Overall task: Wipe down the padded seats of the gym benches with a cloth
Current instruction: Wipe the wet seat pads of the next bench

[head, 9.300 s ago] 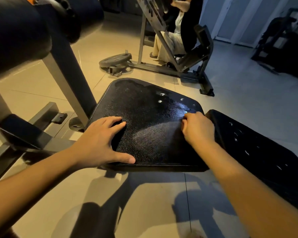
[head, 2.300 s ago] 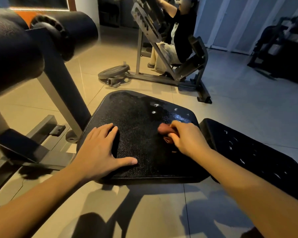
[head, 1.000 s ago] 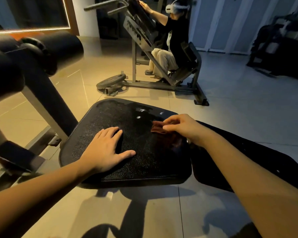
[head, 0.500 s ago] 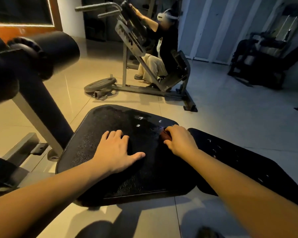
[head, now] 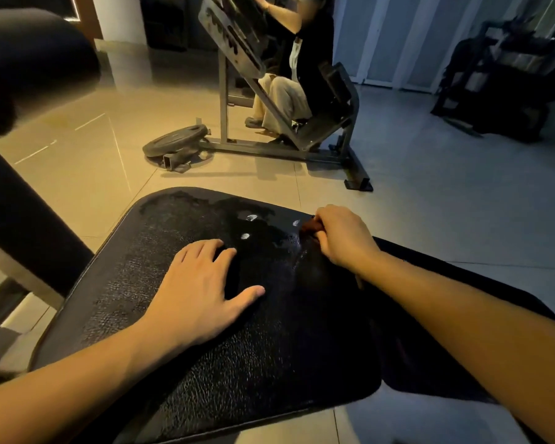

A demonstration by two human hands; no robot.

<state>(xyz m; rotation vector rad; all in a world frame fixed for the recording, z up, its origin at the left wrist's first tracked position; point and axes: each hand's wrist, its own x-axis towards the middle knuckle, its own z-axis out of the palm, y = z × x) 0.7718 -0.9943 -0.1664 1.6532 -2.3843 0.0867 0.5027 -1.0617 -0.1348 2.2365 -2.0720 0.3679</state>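
A black padded seat (head: 161,277) fills the lower middle of the head view, with small pale spots near its far edge. My left hand (head: 199,290) lies flat on the seat's middle, fingers straight. My right hand (head: 343,238) is at the seat's far right corner, its fingers curled round a dark reddish cloth (head: 310,226) that presses on the pad; most of the cloth is hidden under the hand. A second black pad (head: 462,283) adjoins on the right, beneath my right forearm.
A thick black roller pad (head: 36,59) and its post (head: 23,225) rise at the left. Beyond the seat a person (head: 298,75) sits in a grey machine (head: 269,145), with a weight plate (head: 175,142) on the tiled floor. Dark equipment (head: 507,75) stands at the far right.
My right hand with the cloth has slid toward the seat's far right corner. The view has come closer to the seat. My left hand stays flat on the pad.
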